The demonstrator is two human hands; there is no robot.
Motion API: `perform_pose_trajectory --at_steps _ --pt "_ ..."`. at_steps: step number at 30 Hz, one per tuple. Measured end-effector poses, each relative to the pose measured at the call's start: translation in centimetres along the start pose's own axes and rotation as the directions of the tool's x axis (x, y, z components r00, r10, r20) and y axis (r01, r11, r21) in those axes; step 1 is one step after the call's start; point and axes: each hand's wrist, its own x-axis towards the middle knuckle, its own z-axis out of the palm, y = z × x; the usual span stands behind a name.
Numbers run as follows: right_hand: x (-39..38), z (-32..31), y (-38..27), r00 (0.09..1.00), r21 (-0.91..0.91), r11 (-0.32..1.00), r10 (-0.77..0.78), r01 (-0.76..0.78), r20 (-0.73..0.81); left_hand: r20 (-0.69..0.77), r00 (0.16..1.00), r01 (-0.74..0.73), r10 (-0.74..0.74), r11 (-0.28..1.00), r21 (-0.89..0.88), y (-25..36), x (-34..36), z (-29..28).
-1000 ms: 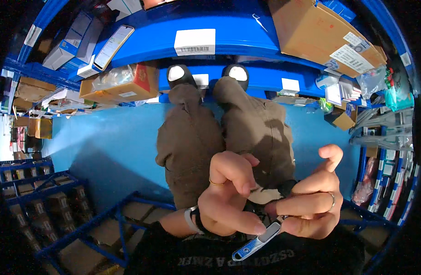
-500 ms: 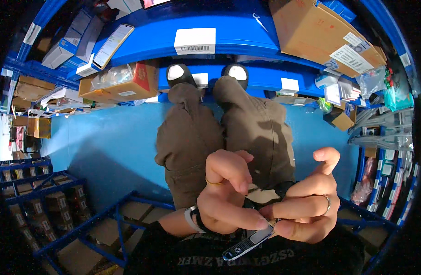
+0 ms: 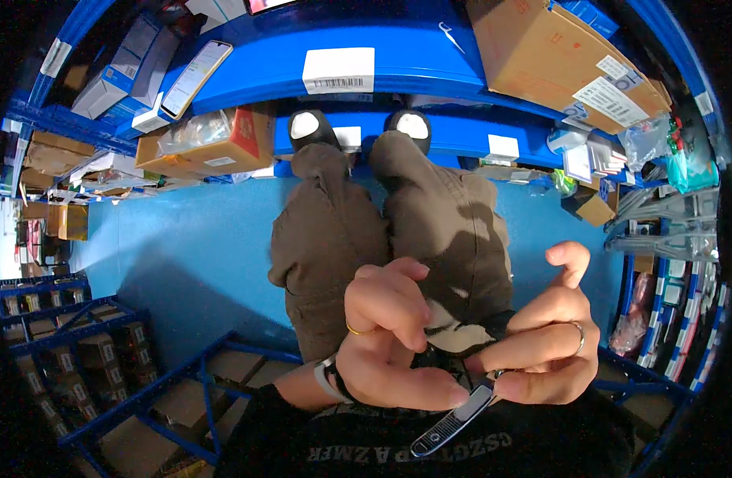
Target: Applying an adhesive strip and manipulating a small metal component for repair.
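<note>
Tool (image 3: pixel 455 419) shifted right, slim, dark, silver-edged

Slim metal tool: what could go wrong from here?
The slim metal tool seems held only near its upper end, so it could slip or swing. That end sits close to the right hand; if it is sharp, it might nip skin. The left hand appears to touch the tool with its thumb, so a hard push could twist it.
</note>
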Motion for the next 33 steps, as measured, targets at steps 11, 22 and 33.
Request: perform_pose_trajectory --at_steps 11,22,33 --pt "0.2 -0.4 -0.6 0.986 0.077 0.988 0.128 -0.136 0.103 0.01 0.996 -0.089 0.088 0.989 0.118 0.0 0.2 -0.2" --pt "-0.1 -0.1 -0.6 0.982 0.104 0.983 0.137 -0.151 0.133 -0.074 0.994 -0.077 0.084 0.993 0.093 0.3 0.1 0.3" --pt "0.2 2.0 -0.3 0.999 0.011 0.999 0.038 -0.039 0.022 0.096 0.94 0.284 -0.328 0.593 -0.753 -0.1 -1.6 2.0"
